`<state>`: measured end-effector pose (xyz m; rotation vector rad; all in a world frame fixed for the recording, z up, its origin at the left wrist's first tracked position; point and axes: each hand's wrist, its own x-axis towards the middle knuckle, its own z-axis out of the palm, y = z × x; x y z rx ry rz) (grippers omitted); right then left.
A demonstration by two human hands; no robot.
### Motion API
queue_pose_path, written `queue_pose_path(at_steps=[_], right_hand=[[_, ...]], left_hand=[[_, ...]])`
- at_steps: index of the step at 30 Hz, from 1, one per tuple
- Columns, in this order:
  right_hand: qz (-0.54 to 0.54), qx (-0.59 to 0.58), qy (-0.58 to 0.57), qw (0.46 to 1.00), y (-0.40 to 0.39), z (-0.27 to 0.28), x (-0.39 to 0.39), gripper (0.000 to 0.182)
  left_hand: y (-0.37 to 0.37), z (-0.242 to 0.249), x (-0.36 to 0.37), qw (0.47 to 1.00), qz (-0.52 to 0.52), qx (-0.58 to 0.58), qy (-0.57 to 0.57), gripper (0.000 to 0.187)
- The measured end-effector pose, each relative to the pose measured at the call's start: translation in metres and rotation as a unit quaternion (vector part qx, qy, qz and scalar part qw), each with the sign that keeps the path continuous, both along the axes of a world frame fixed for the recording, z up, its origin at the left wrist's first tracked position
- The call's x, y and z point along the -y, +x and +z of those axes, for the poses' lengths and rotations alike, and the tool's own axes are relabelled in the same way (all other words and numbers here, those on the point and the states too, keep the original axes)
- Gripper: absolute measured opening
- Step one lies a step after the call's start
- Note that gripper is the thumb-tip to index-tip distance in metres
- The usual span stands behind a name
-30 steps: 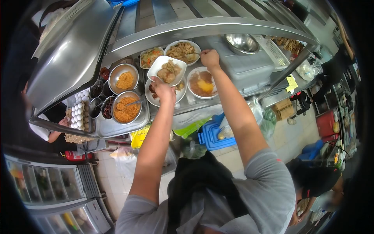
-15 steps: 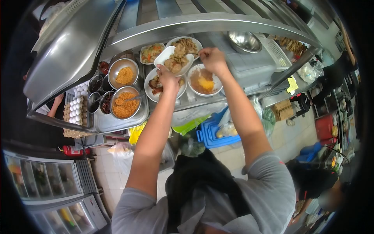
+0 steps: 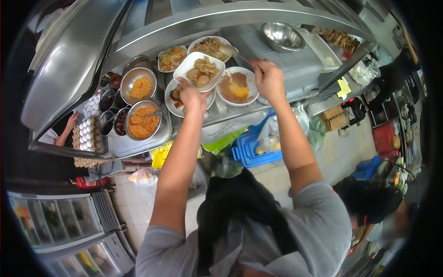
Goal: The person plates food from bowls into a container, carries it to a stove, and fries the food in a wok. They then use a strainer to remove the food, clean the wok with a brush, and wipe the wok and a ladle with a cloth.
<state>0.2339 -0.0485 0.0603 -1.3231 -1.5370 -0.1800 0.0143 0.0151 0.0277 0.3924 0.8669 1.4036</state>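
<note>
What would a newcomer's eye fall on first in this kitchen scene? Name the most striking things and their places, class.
Probably first the white bowl of food near the upper middle, held in the left grip, with a spoon in the right grip beyond it. Then perhaps the two metal bowls of bright orange food to its left, and the blue container below the counter.

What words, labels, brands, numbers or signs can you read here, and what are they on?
None reads clearly.
White plastic: faint lettering, too blurred.
Yellow package: printing, too blurred.
Cardboard box: marks too small.
Yellow note: any writing is too small.
</note>
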Motion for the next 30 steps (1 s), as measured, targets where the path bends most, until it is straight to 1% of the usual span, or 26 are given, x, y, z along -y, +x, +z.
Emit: queue_pose_path(at_steps=[2,3,4,6,7,13,14,16,20,23,25,26,28,30], right_hand=[[-0.056,0.018,-0.059,0.997,0.008,-0.003,0.023,0.014],[-0.054,0.045,-0.086,0.994,0.014,-0.014,0.031,0.017],[-0.056,0.045,-0.089,0.993,0.012,-0.023,0.038,0.017],[-0.079,0.096,-0.171,0.977,0.009,-0.040,0.051,0.021],[-0.079,0.120,-0.171,0.975,0.008,-0.047,0.054,0.024],[-0.084,0.195,-0.150,0.966,0.013,-0.062,0.058,0.025],[-0.085,0.195,-0.151,0.965,0.015,-0.063,0.059,0.025],[-0.088,0.171,-0.218,0.957,0.014,-0.059,0.064,0.025],[-0.112,0.175,-0.223,0.952,0.016,-0.064,0.064,0.024],[-0.099,0.150,-0.223,0.958,0.016,-0.078,0.058,0.023],[-0.077,0.099,-0.197,0.972,0.016,-0.082,0.055,0.015],[-0.079,0.097,-0.196,0.973,0.018,-0.082,0.054,0.015],[-0.061,0.062,-0.178,0.980,0.021,-0.079,0.053,0.009],[-0.054,0.047,-0.184,0.980,0.019,-0.077,0.052,0.010]], left_hand=[[-0.009,0.001,0.009,1.000,0.009,-0.013,0.026,0.057],[-0.014,-0.001,0.012,1.000,0.014,-0.002,0.017,0.056],[-0.020,-0.004,0.016,1.000,0.011,-0.002,0.014,0.056],[-0.030,-0.007,0.028,0.998,-0.024,0.016,0.052,0.056],[-0.032,-0.006,0.034,0.999,-0.008,0.006,0.037,0.057],[-0.047,-0.007,0.066,0.999,-0.033,0.017,0.039,0.059],[-0.049,-0.009,0.070,0.998,-0.036,0.022,0.048,0.059],[-0.051,-0.007,0.079,0.998,-0.035,0.018,0.047,0.059],[-0.054,-0.009,0.092,0.999,-0.034,0.006,0.042,0.062],[-0.056,-0.018,0.096,0.997,-0.042,0.009,0.056,0.063],[-0.056,-0.018,0.101,0.998,-0.040,0.009,0.053,0.063],[-0.055,-0.017,0.103,0.998,-0.036,0.011,0.050,0.062],[-0.055,-0.020,0.105,0.998,-0.037,0.009,0.057,0.063],[-0.055,-0.019,0.108,0.997,-0.038,0.005,0.064,0.063]])
